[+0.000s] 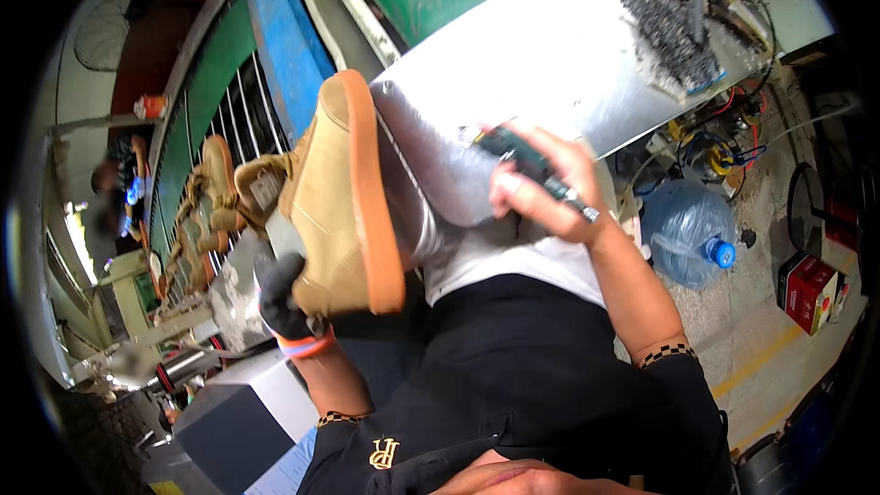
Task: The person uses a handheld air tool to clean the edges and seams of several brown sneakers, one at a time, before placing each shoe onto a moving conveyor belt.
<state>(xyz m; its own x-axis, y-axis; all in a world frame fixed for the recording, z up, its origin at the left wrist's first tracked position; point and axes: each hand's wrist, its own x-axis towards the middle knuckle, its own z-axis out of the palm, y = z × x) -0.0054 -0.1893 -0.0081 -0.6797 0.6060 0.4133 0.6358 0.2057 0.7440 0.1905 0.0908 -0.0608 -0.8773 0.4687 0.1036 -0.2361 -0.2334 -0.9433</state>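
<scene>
Tan suede shoe with a smooth orange rubber sole (344,202) stands tilted, sole edge up, over the lap beside a dull sheet-metal bench top (550,64). Left hand (286,302) — in a black glove — is closed around its heel. Right hand (541,192) wraps a slim dark tool with a metal tip (536,170), fingers curled tight, just beside the shoe.

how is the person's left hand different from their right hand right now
The left hand wears a black glove with an orange cuff; the right hand is bare. The left hand grips the heel end of a tan shoe with an orange sole, held up on edge; the right hand holds a slim dark green tool against the silver metal bench. The left sits lower in view, the right higher. Both are closed around something.
</scene>
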